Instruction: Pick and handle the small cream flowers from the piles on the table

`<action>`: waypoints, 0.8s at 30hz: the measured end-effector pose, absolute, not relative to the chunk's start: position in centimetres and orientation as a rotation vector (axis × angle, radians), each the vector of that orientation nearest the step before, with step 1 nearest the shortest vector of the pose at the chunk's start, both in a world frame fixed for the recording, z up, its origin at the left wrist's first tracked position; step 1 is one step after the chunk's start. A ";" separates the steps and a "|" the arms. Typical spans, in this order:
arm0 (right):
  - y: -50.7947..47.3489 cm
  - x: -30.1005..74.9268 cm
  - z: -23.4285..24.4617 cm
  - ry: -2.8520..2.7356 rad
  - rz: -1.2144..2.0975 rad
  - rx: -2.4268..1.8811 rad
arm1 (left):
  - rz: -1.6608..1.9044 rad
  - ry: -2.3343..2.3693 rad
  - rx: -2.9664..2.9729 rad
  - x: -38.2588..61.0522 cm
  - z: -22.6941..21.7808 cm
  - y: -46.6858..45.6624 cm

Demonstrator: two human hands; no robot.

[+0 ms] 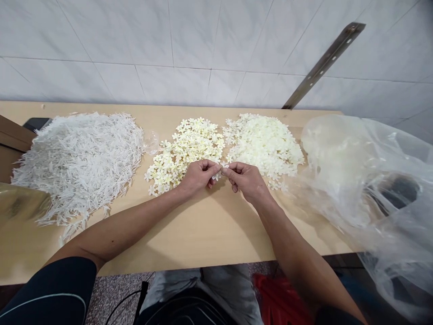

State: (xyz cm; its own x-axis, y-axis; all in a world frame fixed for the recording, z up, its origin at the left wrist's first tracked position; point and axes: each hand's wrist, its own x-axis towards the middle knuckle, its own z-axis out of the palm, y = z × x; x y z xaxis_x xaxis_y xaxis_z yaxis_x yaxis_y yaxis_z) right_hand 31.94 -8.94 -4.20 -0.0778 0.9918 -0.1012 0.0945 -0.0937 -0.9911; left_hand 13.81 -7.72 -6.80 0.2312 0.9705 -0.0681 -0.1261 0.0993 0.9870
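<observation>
**Between two flower heaps, a pinch at mid-desk**

Left of the hands lies a heap of white plastic stems point(79, 162). Left hand point(198, 176) and right hand point(245, 178) meet fingertip to fingertip on the desk point(203, 230), pinching one small flower point(223, 165), mostly hidden. Yellow-centred flowers point(186, 149) and plain cream petals point(264, 142) sit behind within reach; a clear bag point(365, 180) blurs its contents.

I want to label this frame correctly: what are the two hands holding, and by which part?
Both hands, left hand and right hand, pinch one small white flower piece between their fingertips. The exact part gripped is too small to tell.
</observation>
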 end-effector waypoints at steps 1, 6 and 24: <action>-8.9 32.0 -4.2 -1.279 1.287 -1.302 | 1.046 0.987 1.151 13.8 -6.8 -7.7; -8.5 32.8 -4.3 -1.281 1.271 -1.264 | 1.064 0.958 1.098 13.7 -7.3 -7.4; -8.3 33.1 -4.1 -1.285 1.517 -1.262 | 0.871 0.784 0.873 13.4 -5.8 -7.3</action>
State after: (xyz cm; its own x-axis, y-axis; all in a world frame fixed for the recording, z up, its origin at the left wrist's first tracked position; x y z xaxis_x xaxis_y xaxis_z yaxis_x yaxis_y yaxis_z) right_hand 33.13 -8.30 -4.11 -0.2156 0.9552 -0.2026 0.0427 -0.1981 -0.9793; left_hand 13.35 -7.30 -5.81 0.4269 0.8780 -0.2163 -0.3072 0.3658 0.8785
